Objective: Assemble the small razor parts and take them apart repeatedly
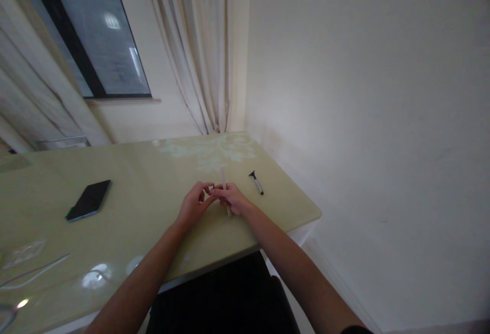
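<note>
Both hands meet over the table near its front edge. My right hand (pixel 235 199) is closed around a slim white stick (pixel 228 211), whose far end points toward the wall and whose near end shows below the fingers. My left hand (pixel 193 202) is closed in a pinch, its fingertips touching those of the right. A small dark thing (pixel 212 187) shows between the fingertips, too small to name. To the right of my hands, a razor (pixel 256 182) with a dark head and grey handle lies apart from them.
A dark tablet-like device (pixel 90 200) lies left on the glossy greenish table (pixel 145 196). Farther left are a clear plastic wrapper (pixel 25 253) and a white cable (pixel 42 272). A wall (pixel 363 120) borders the table's right side; a curtain (pixel 191 43) hangs behind.
</note>
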A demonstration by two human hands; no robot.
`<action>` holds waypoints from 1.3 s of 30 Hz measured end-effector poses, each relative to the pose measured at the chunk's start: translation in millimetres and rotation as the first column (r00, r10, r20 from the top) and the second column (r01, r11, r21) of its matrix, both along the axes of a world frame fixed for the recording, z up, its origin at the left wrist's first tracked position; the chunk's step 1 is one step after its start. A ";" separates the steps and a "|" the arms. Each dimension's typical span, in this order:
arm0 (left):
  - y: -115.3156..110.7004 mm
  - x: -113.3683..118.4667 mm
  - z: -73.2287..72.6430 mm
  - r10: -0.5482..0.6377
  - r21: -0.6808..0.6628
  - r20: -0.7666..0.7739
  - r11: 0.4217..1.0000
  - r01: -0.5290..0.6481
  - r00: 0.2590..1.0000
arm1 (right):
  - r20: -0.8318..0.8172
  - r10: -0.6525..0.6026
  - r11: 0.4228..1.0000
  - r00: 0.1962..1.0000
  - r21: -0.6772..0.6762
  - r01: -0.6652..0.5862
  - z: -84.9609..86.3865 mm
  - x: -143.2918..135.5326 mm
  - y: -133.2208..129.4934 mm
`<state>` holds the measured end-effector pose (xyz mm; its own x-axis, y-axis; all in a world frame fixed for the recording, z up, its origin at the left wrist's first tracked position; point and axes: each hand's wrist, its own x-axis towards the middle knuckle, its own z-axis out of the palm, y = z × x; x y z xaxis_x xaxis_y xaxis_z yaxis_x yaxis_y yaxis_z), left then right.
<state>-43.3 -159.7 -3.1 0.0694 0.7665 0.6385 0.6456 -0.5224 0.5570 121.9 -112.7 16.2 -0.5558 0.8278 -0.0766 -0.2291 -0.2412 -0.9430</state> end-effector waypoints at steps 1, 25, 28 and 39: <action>-0.2 -0.7 -0.5 0.009 0.007 -0.026 1.000 -0.009 1.000 | 0.003 0.002 1.000 1.000 0.001 -0.002 -0.3 0.0 0.2; -4.0 -1.9 5.4 0.143 0.111 -0.158 0.986 -0.127 0.977 | -0.047 -0.028 0.999 0.999 0.024 0.029 -4.3 -0.7 2.2; -1.6 -3.2 6.7 0.117 0.032 0.078 0.992 -0.120 0.990 | -0.105 -0.042 0.998 0.994 -0.049 0.037 -5.0 -0.8 4.6; -1.8 -5.4 9.9 -0.005 -0.057 0.231 0.998 0.019 0.973 | -0.106 -0.010 1.000 0.994 -0.003 0.010 -2.7 -0.6 0.4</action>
<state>-48.8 -161.5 6.8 -0.0655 0.8029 0.5925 0.4899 -0.4914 0.7201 121.3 -112.4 13.5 -0.5524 0.8333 -0.0199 -0.3305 -0.2409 -0.9125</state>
